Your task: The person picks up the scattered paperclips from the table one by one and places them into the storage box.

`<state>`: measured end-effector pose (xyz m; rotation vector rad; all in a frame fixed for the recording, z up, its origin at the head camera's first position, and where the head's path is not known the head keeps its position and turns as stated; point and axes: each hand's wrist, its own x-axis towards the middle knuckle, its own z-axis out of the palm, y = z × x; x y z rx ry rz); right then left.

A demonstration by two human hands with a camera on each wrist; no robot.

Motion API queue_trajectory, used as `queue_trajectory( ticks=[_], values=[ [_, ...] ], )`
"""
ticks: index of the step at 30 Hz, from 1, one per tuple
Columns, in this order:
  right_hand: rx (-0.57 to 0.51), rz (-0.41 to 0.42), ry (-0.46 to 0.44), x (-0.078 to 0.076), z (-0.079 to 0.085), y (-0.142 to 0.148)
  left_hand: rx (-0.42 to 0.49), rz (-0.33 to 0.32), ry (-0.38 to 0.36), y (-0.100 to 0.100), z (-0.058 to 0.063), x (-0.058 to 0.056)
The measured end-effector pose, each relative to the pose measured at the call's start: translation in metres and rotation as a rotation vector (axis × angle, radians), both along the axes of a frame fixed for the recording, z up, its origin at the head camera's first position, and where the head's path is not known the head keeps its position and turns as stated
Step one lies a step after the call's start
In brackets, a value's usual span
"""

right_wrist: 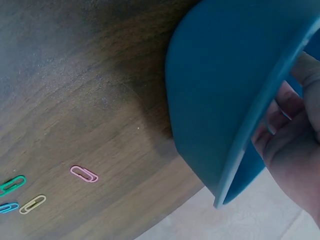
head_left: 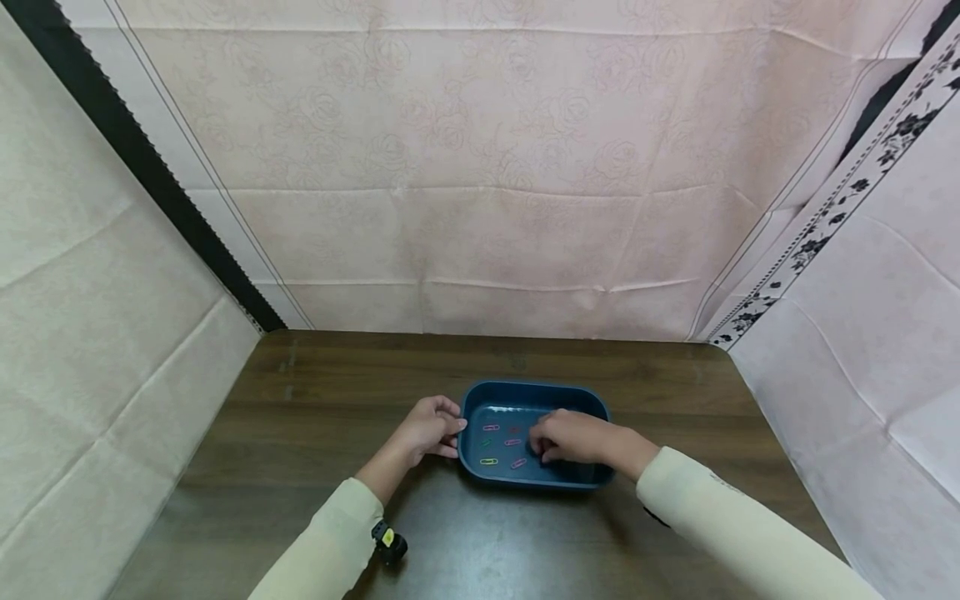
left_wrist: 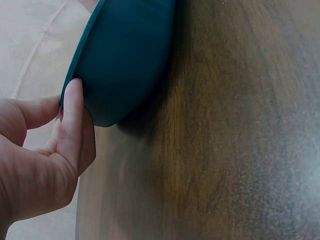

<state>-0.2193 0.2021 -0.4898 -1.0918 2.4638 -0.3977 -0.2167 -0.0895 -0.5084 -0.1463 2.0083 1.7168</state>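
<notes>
Paper clips lie spread in the tray btwn both hands, w/ more clips on the table outside it, near the R wrist. L hand pinches the near side of the tray's rim; R hand is inside w/ fingers bent down, can't tell if they've got a clip. Prob. best: keep L pinch light but steady, work R fingertips flat to the tray floor, one clip per pinch.
</notes>
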Motion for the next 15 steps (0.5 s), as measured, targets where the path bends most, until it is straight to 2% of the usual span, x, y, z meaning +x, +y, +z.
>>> queue_trajectory(
  ticks=[8,15],
  values=[
    [-0.044,0.001,0.023,0.003,0.004,0.006,-0.008,0.01,-0.009,0.0,0.001,0.0],
    [-0.093,-0.046,0.042,0.008,0.01,0.016,-0.007,0.0,-0.005,0.0,0.001,0.0]
  ],
)
